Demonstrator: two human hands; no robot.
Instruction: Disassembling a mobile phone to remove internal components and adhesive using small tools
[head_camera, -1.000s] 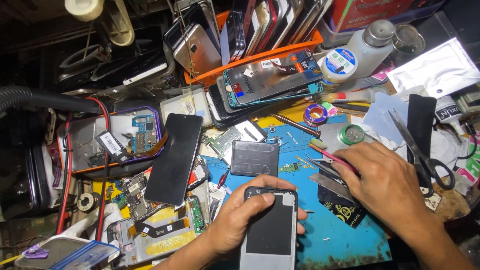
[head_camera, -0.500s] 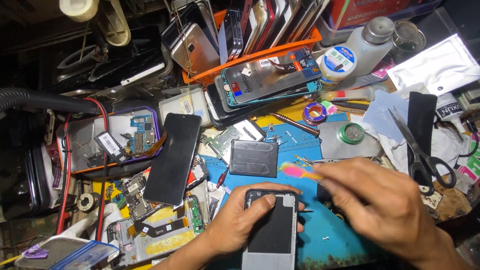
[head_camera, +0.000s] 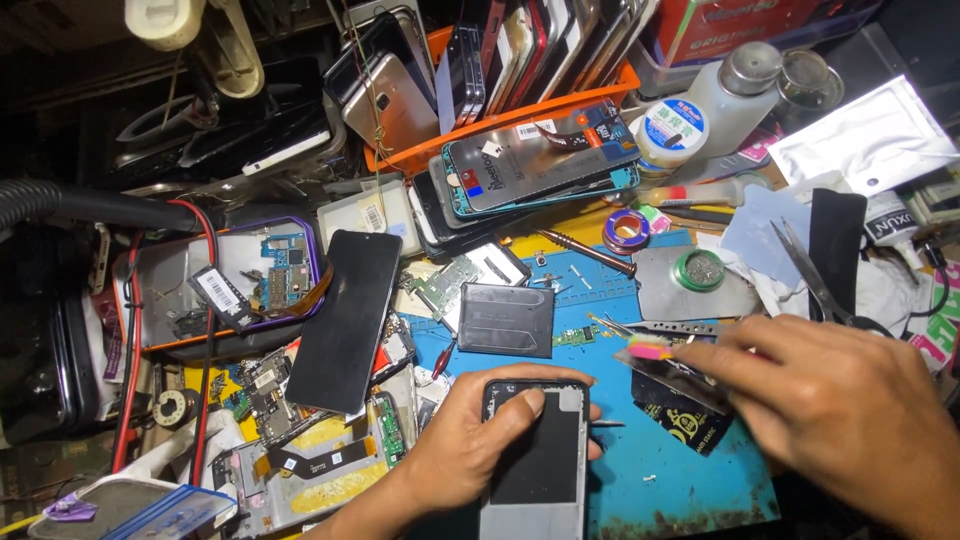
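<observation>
A person's left hand (head_camera: 470, 450) is pressing down on an opened phone (head_camera: 537, 462) lying at six o'clock on the blue mat (head_camera: 680, 470) of a crowded repair desk (head_camera: 560, 235), fingers (head_camera: 520, 405) clenched around the phone's left edge and thumb resting on its dark inner panel. At four o'clock, the right hand (head_camera: 840, 410) is hovering just beside the phone, its fingers grasping a small pink-and-yellow tool (head_camera: 648, 348) whose tip is blurred. Beneath that hand, a black packet (head_camera: 685, 420) is lying on the mat. Just past the phone, toward twelve o'clock, a dark battery (head_camera: 506, 320) is sitting flat, with a loose black screen panel (head_camera: 346, 320) tilted at ten o'clock. Scissors (head_camera: 815, 280) are lying at two o'clock near a metal plate (head_camera: 690, 285). Farther back, an orange tray (head_camera: 500, 125) is holding upright phones behind a stack of phone frames (head_camera: 540, 165). The risk from here looks plain: tiny screws and a small green circuit board (head_camera: 575, 335) are lying loose on the mat, so a sweep of the right wrist could scatter them, and a slip of the tool could scratch or puncture the exposed parts if the left hand's grip shifts.
</observation>
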